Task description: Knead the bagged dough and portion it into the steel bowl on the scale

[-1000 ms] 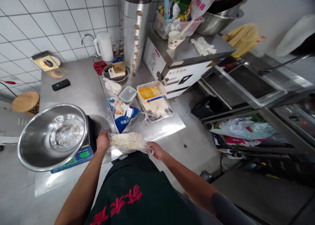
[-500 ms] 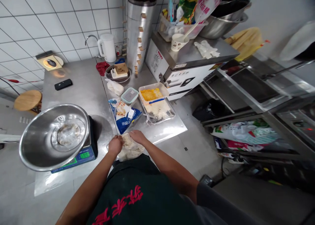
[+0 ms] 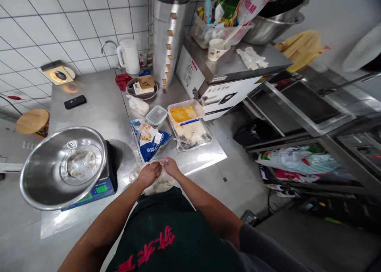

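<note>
**Both hands pressing a bagged lump of dough at the counter edge**

Low in the frame, just above my dark apron, I see my left hand (image 3: 149, 173) and right hand (image 3: 170, 167) side by side, fingers curled down onto the bagged dough (image 3: 157, 182), a pale lump in clear plastic at the near edge of the steel counter (image 3: 98, 109). Both hands grip or press it; I judge this as the gathering or closing of the bag, and the next move calls for a firm hold on the loose plastic so that nothing slips out.

Just beyond lies a blue packet (image 3: 151, 139). To the left a steel bowl (image 3: 62, 165) sits on a scale (image 3: 98, 188). Further up the frame stand a tray of crumbs (image 3: 192, 131) and a yellow-filled tub (image 3: 183, 112).

My hands hide the bag's mouth, so I cannot tell whether it is twisted shut. The scale's reading is too small to make out.
</note>
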`<move>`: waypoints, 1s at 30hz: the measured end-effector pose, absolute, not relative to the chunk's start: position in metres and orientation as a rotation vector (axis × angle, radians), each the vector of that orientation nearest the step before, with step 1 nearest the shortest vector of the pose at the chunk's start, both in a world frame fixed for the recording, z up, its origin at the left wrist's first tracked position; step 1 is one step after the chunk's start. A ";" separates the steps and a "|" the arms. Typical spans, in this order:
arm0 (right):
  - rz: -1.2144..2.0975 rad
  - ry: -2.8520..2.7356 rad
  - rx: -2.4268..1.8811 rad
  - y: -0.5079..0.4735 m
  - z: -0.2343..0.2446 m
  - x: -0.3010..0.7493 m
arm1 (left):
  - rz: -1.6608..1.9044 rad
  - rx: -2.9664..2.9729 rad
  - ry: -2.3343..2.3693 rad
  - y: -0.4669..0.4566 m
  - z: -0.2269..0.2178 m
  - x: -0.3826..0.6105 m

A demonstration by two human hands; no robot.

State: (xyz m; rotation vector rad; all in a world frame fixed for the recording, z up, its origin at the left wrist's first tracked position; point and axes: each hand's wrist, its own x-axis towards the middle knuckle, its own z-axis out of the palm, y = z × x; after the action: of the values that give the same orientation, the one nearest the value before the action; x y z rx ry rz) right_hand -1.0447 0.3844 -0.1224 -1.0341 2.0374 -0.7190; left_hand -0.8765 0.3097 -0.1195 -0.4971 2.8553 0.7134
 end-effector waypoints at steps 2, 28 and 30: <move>-0.724 2.047 -1.053 0.388 -0.122 -1.043 | 0.672 -0.497 2.847 0.309 -0.124 -0.879; -0.398 1.932 -1.762 0.439 -0.168 -1.064 | 0.663 -0.444 2.764 0.285 -0.118 -0.837; -0.400 1.933 -1.759 0.436 -0.167 -1.067 | 0.705 -0.504 2.764 0.286 -0.109 -0.824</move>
State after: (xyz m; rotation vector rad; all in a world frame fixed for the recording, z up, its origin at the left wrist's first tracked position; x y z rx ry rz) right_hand -1.0667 0.4363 -0.1667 -1.7595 1.9327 -0.4001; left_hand -0.8239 0.2859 -0.1089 -0.5036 2.7642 0.7051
